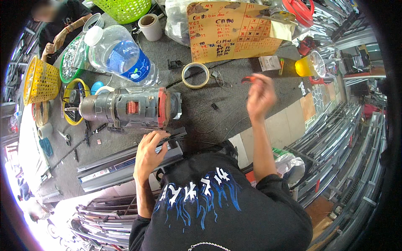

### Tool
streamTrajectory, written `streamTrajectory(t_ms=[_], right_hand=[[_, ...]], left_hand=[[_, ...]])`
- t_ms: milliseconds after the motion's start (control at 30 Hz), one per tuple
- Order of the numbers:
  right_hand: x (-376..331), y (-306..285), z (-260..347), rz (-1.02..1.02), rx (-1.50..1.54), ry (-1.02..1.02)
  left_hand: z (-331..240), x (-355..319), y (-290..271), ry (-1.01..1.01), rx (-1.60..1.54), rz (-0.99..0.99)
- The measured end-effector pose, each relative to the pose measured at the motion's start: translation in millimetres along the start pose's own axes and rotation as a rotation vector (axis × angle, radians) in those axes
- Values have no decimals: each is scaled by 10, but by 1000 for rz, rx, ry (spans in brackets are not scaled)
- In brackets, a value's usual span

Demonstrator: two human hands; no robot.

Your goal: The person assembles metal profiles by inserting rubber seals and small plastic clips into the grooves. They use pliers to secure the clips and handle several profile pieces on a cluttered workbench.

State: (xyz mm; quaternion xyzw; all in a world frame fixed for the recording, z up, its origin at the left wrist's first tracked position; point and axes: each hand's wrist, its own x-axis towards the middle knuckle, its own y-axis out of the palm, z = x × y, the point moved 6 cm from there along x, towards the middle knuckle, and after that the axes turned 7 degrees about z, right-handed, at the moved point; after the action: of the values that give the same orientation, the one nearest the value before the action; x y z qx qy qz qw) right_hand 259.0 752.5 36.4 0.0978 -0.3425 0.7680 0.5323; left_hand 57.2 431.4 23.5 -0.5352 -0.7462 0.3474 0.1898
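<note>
My left hand (151, 150) lies over the near end of a long dark grey metal profile (109, 169), its fingers curled round the edge. A narrower dark strip (176, 134) runs beside the fingertips. Above the right part of the bench, my right hand (261, 94) is raised and blurred by motion. Its closed fingers pinch a small red-and-black tool (248, 79) whose kind I cannot make out. Just beyond my left hand, a grey-and-red power drill (130, 108) lies on its side on the dark bench (201, 108).
A roll of tape (195, 75), a large plastic bottle (121, 58) and a cardboard sheet with handwriting (234, 31) occupy the far side. At left are a yellow basket (42, 81) and scissors (64, 136). A cup of yellow drink (309, 67) stands right. Another person (63, 25) is far left.
</note>
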Motion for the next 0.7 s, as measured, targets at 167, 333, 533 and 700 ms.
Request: streamTrajectory(t_ms=[167, 333, 533, 700], right_hand=[[26, -1, -469, 58, -126, 152], [16, -15, -483, 88, -77, 132], [-96, 143, -704, 166, 166, 133], [-52, 314, -862, 361, 129, 344]], left_hand=[[3, -13, -26, -14, 7, 23], [37, -17, 4, -4, 20, -2], [15, 40, -12, 3, 10, -35], [-68, 24, -68, 6, -2, -54]])
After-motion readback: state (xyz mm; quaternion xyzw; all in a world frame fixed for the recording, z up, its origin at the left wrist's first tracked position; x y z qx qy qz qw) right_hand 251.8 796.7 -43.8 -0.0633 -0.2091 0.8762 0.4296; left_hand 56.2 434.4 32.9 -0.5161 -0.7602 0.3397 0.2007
